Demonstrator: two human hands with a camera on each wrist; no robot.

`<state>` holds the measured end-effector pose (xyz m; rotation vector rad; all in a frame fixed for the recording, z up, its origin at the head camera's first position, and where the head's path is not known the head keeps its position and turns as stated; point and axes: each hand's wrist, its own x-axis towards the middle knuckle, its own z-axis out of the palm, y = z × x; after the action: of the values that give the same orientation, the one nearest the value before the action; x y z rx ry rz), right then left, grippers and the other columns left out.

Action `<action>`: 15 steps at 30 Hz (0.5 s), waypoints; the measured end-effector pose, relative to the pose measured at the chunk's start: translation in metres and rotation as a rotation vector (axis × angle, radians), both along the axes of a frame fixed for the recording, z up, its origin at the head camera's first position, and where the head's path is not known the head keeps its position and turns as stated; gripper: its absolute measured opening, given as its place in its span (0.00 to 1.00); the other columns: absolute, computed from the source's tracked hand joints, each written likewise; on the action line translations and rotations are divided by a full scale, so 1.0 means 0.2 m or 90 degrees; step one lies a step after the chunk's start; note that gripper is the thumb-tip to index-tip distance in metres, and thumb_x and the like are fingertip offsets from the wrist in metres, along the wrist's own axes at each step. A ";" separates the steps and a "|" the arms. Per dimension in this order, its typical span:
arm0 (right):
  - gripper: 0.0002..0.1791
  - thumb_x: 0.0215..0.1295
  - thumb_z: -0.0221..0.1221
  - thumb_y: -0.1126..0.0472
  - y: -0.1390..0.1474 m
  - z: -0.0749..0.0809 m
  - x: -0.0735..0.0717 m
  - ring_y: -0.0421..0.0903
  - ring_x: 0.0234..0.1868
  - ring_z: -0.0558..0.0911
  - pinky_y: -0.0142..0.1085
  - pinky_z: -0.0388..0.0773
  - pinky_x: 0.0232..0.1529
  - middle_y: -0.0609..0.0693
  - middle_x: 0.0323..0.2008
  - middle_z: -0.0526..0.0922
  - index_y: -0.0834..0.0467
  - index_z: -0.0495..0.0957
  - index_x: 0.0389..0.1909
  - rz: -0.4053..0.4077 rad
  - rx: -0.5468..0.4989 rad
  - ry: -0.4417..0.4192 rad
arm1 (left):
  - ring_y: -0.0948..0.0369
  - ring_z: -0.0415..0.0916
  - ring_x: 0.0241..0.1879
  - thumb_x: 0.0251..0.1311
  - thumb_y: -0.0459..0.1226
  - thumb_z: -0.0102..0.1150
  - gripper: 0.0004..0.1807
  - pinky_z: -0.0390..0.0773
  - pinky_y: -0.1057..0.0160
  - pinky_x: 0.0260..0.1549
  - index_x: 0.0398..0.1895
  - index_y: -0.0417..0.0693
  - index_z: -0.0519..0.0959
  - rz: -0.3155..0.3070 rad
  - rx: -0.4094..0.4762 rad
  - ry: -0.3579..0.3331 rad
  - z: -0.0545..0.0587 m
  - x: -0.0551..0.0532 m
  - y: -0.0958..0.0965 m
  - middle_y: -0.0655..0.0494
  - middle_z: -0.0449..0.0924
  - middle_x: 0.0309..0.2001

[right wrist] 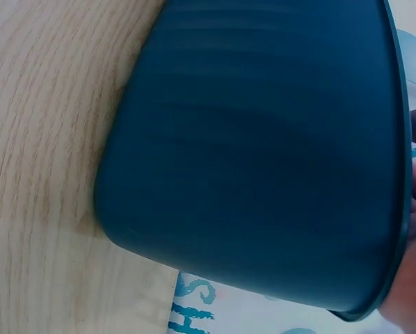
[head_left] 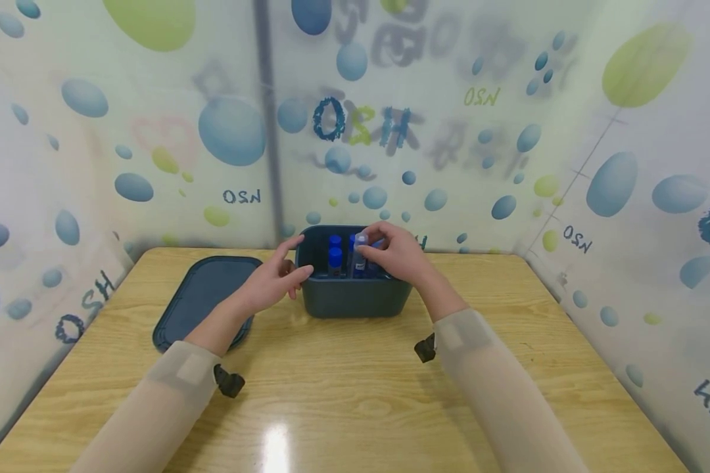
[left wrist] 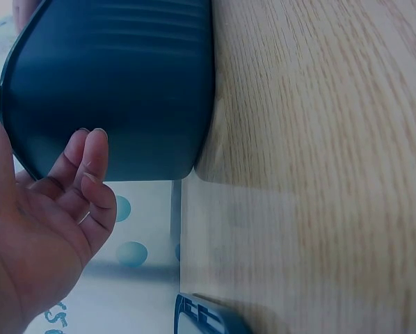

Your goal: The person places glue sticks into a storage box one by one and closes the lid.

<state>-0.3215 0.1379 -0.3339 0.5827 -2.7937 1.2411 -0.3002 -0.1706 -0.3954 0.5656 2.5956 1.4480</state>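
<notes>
A dark blue-grey plastic bin [head_left: 355, 299] stands near the table's far edge. Inside it, several small blue-capped bottles [head_left: 334, 255] stand upright. My right hand [head_left: 398, 253] reaches over the bin's right side and pinches a small bottle with a pale, translucent top [head_left: 360, 244] between thumb and fingers, close over the bin's interior. With thumb and index finger at the rim, my left hand [head_left: 269, 282] holds the bin's left end; its other fingers curl loosely beside the outer wall [left wrist: 124, 90]. In the right wrist view, the bin wall [right wrist: 264, 160] hides the bottle.
A dark lid [head_left: 210, 289] lies flat on the wooden table [head_left: 343, 394], left of the bin and partly under my left forearm. Pale curtains [head_left: 355, 131] with blue and green dots hang behind and at both sides of the table.
</notes>
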 end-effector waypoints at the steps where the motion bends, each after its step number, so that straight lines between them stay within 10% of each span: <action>1: 0.15 0.80 0.66 0.51 0.00 0.00 0.00 0.50 0.45 0.86 0.44 0.84 0.46 0.53 0.55 0.88 0.51 0.82 0.60 0.001 0.002 -0.002 | 0.40 0.85 0.39 0.83 0.57 0.56 0.45 0.76 0.50 0.50 0.92 0.68 0.43 0.000 0.000 -0.001 0.00 0.00 0.00 0.39 0.83 0.41; 15: 0.15 0.79 0.67 0.52 0.00 -0.04 -0.03 0.47 0.44 0.90 0.47 0.87 0.53 0.51 0.55 0.88 0.50 0.82 0.60 0.023 0.056 -0.029 | 0.41 0.85 0.39 0.83 0.57 0.55 0.46 0.75 0.51 0.47 0.92 0.68 0.42 0.005 -0.012 0.007 0.00 0.01 0.00 0.40 0.84 0.41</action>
<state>-0.3270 0.1381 -0.3428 0.6192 -2.9000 1.1577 -0.2986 -0.1698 -0.3944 0.5632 2.6195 1.4240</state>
